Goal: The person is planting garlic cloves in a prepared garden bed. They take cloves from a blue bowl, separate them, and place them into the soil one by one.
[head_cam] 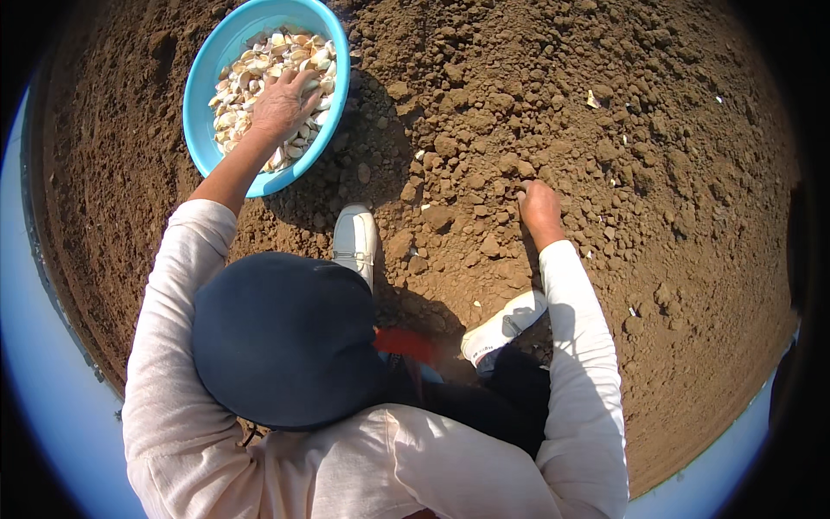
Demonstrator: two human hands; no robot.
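A light-blue plastic basin (196,104) stands on the soil at the upper left, holding a heap of garlic cloves (249,68). My left hand (283,107) reaches into it, palm down on the cloves, with fingers spread and the fingertips partly lost among them. What lies under the palm is hidden. To the right, my right hand (539,204) is low at the cloddy soil (480,149), its fingers curled toward the ground. Its fingertips are mostly hidden, so I cannot tell whether they pinch something. Several pale cloves (612,183) dot the soil in a loose row right of this hand.
My two light shoes (355,237) are planted in the soil below the basin and near my right forearm. A dark cap (285,340) covers much of the lower left. Something red (407,344) shows between my legs. More pale bits (425,207) lie between basin and right hand.
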